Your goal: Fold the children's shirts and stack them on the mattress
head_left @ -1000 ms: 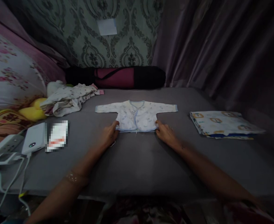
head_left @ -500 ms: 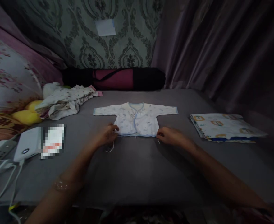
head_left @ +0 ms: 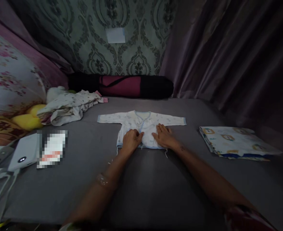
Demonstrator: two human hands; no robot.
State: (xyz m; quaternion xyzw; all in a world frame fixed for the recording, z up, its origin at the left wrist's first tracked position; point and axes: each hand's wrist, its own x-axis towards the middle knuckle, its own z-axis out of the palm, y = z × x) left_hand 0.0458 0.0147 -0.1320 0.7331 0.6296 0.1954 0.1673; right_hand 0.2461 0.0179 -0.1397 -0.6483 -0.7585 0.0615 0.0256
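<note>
A small white baby shirt (head_left: 141, 120) with blue trim lies flat on the grey bed surface (head_left: 141, 179), both sleeves spread out sideways. My left hand (head_left: 131, 140) rests on the lower left of the shirt's body, fingers curled loosely down onto the cloth. To its right, my right hand (head_left: 163, 136) lies flat on the lower right of the shirt with its fingers stretched out. Thin tie strings hang from the shirt's hem near both wrists.
A heap of crumpled baby clothes (head_left: 68, 106) lies at the back left beside a yellow soft thing (head_left: 27, 118). A folded patterned cloth (head_left: 235, 141) sits at the right. A white power bank (head_left: 23, 155) with cables lies at the left edge. A dark-and-maroon roll bag (head_left: 124, 86) lines the wall.
Both hands have moved inward and forward from the shirt's bottom corners onto the middle of its body. The shirt lies in the same place.
</note>
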